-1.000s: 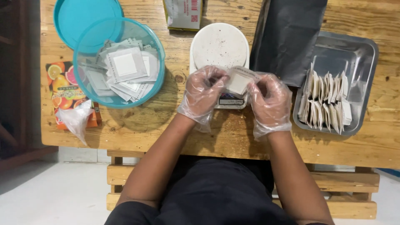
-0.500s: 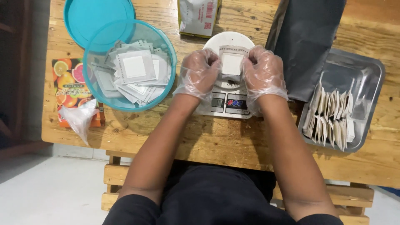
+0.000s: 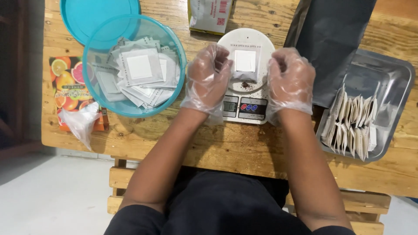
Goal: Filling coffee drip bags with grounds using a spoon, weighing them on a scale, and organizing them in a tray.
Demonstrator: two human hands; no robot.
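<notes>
White paper sachet (image 3: 245,63) sitting on the round plate of a small white kitchen scale (image 3: 245,74), held at both side edges. Left hand (image 3: 208,77) in a thin clear plastic glove, fingers curled in and pinching the sachet's left edge. Right hand (image 3: 289,80) gloved the same way, fingers curled and pinching the right edge. Mouth of the sachet turned toward the near side, with a little dark brown stuff (image 3: 246,84) lying on the plate just below it. Could easily spill more if the sachet tips or the grip slips, since the gloves look slick and the paper is thin. Could also give a wrong weight, with both hands pressing down on the plate. To the left, a see-through teal tub (image 3: 176,41) full of flat empty sachets (image 3: 139,72), with its teal lid (image 3: 98,19) tucked under the far edge. Further left, a fruit-picture packet (image 3: 65,80) and a crumpled clear plastic bag (image 3: 80,122). To the right, a big dark grey bag (image 3: 333,41), and past it a shiny metal tray (image 3: 392,85) holding a row of filled sachets (image 3: 350,126) standing on edge. Far side, one more white packet (image 3: 211,15). All on a wooden table (image 3: 244,152).
</notes>
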